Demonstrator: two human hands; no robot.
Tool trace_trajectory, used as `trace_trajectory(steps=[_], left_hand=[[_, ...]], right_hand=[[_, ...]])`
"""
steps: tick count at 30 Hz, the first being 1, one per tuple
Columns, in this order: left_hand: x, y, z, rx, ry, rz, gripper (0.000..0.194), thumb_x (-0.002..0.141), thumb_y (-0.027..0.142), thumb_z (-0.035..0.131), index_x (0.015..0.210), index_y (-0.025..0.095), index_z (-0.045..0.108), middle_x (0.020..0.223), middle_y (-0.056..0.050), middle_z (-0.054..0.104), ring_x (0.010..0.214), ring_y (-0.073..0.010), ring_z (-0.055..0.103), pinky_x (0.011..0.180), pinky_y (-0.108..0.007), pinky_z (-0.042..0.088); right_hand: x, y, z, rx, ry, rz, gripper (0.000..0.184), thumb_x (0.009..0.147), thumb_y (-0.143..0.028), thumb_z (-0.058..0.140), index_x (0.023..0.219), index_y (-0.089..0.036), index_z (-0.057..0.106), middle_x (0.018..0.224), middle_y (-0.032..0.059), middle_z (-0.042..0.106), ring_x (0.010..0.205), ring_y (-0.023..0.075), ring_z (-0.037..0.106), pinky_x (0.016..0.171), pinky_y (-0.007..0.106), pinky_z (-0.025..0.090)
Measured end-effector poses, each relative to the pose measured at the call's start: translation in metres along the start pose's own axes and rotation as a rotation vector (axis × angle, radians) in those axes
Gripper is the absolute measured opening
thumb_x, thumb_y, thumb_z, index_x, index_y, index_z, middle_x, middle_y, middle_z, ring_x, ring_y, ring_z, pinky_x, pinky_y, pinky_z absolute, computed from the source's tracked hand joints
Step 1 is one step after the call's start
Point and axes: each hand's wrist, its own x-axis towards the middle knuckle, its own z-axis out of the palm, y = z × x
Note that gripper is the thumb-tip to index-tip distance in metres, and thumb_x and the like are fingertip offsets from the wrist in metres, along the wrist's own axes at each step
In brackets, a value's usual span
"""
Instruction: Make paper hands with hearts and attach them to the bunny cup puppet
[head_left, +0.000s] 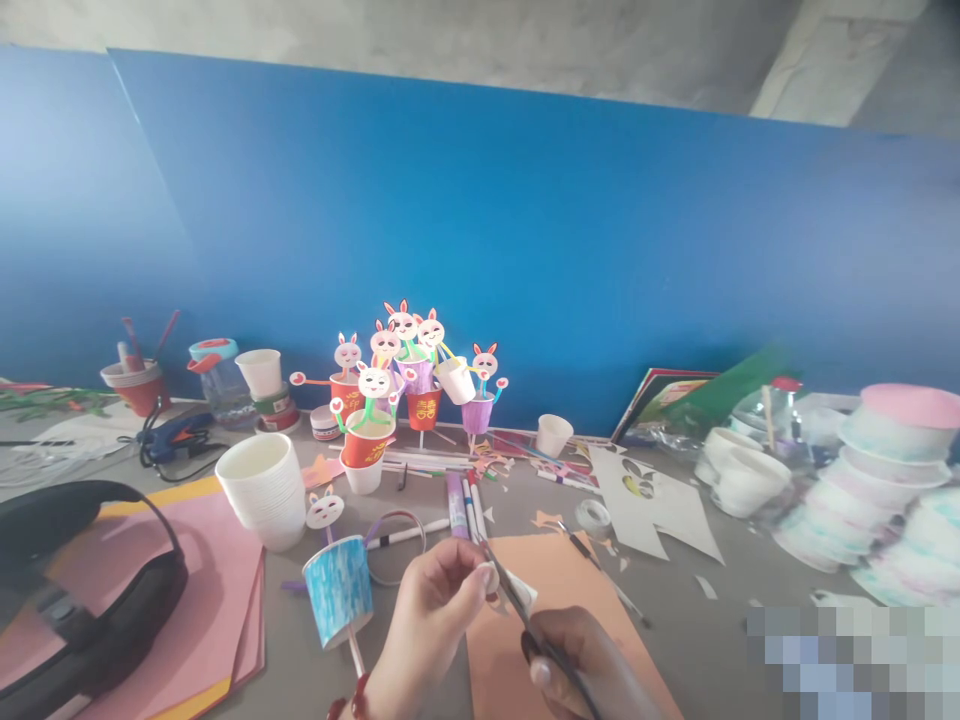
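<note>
My left hand (442, 600) is closed in a pinch on a small white paper piece (491, 580). My right hand (581, 655) is wrapped around dark scissors (514, 597), whose blades point up and left beside the paper. Under both hands lies an orange sheet (559, 570). To the left of my left hand stands a blue-painted paper cup (339, 590) with a paper rabbit head (325, 509) above it and a stick below. Part of the paper piece is hidden by my fingers and the blades.
Several rabbit-headed cups (365, 440) stand at the back. White stacked cups (262, 490), a headset (97, 610) and pink sheets (225, 590) are on the left. Cut white card (645, 500), a pen (585, 550), tape (592, 515) and painted cup stacks (855, 500) lie to the right.
</note>
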Motion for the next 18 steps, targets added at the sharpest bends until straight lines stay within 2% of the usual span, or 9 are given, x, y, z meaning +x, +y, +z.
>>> trace_trajectory(steps=[7,14,18], left_hand=[[-0.0001,0.0008,0.0005,-0.016,0.002,-0.008,0.035,0.075,0.047,0.079,0.069,0.017,0.062,0.064,0.001,0.062,0.063,-0.0126,0.056,0.065,-0.024,0.044],[0.0,0.0012,-0.0005,-0.019,0.001,-0.003,0.035,0.075,0.048,0.079,0.07,0.017,0.063,0.064,0.001,0.061,0.064,-0.0128,0.056,0.066,-0.025,0.045],[-0.0008,0.0037,0.0,-0.02,0.009,-0.009,0.036,0.075,0.048,0.079,0.069,0.017,0.064,0.064,0.001,0.062,0.064,-0.013,0.056,0.066,-0.025,0.046]], right_hand=[[0.0006,0.003,0.0016,0.009,0.009,-0.02,0.069,0.067,-0.088,0.059,0.061,-0.023,0.04,0.046,-0.0122,0.025,0.037,0.0038,0.024,0.036,0.021,0.014],[0.0031,0.0011,0.002,0.025,0.015,0.007,0.071,0.062,-0.09,0.062,0.059,-0.023,0.038,0.046,-0.0122,0.026,0.036,0.0028,0.024,0.035,0.02,0.015],[0.002,0.0015,0.0009,0.026,0.027,0.02,0.069,0.066,-0.087,0.063,0.06,-0.023,0.039,0.046,-0.0125,0.026,0.037,0.0027,0.023,0.036,0.02,0.015]])
